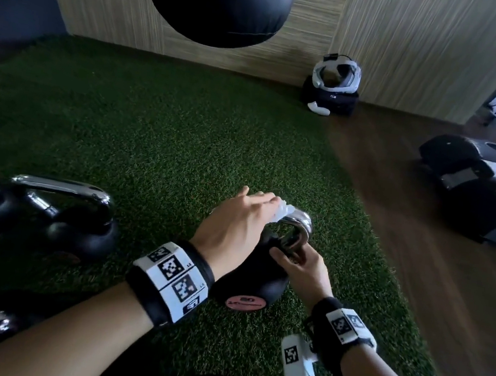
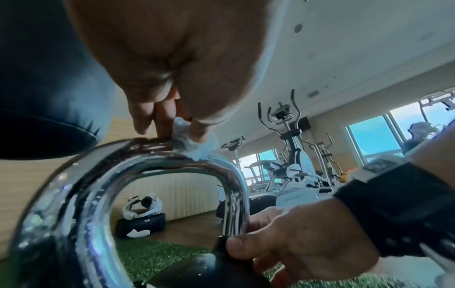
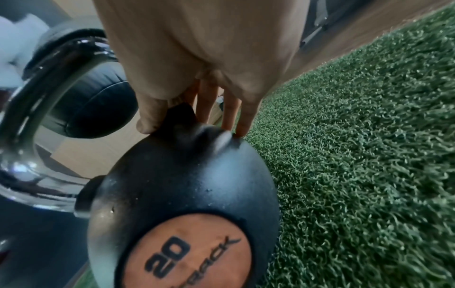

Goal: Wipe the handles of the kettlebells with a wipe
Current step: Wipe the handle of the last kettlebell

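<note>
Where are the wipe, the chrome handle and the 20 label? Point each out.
wipe (image 2: 194,145), left wrist view, on the crumpled white wad atop the handle.
chrome handle (image 2: 231,187), left wrist view, on its right upright.
20 label (image 3: 169,255), right wrist view, on the printed digits of the round orange disc.

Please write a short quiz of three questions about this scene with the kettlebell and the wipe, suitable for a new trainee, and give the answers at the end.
1. True or false: the white wipe is pressed on the top of the chrome handle by the left hand.
2. What does the right hand do? A) holds a second wipe B) steadies the kettlebell where the handle meets the black body C) rests flat on the green turf
3. Fill in: the number on the kettlebell's round label is ____.

Key: 1 true; 2 B; 3 20
</note>
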Tool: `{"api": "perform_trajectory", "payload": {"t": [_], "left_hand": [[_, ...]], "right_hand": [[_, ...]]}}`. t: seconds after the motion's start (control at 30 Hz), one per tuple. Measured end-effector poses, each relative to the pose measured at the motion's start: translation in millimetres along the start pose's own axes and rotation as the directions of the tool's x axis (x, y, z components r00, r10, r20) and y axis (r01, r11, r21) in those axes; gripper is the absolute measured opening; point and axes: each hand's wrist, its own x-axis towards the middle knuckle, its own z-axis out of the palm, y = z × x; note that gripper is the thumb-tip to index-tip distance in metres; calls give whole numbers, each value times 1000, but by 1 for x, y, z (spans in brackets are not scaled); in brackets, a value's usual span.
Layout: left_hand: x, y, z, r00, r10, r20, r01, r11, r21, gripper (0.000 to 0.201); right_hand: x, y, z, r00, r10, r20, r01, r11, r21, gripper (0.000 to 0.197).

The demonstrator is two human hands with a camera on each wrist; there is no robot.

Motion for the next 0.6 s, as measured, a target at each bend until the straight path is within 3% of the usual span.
{"api": "perform_trajectory", "payload": {"t": [0.13, 0.17, 0.33, 0.4, 0.5, 0.6], "left_hand": [[-5, -27, -13, 989, -132, -64, 126, 989, -83, 18], [-8, -37, -16, 982, -176, -66, 171, 982, -83, 21], [-37, -52, -8, 995, -69, -70, 62, 994, -88, 24], [-40, -59, 1, 976, -163, -147, 141, 979, -144, 18], [-46, -75, 11, 896, -391, -209, 331, 904, -271, 33], [-60, -79, 16, 871, -452, -193, 368, 859, -355, 32]], "right_hand": [[1, -1, -3, 999, -33, -25, 31, 994, -100, 33], [1, 0, -3, 999, -33, -27, 30, 994, -103, 34], [-2, -1, -3, 998, -51, -25, 49, 994, -97, 33], [-3, -1, -2, 997, -62, -37, 58, 995, -82, 33], [-3, -1, -2, 997, -55, -51, 52, 996, -67, 34], [-5, -1, -2, 997, -66, -45, 63, 997, -51, 30]]}}
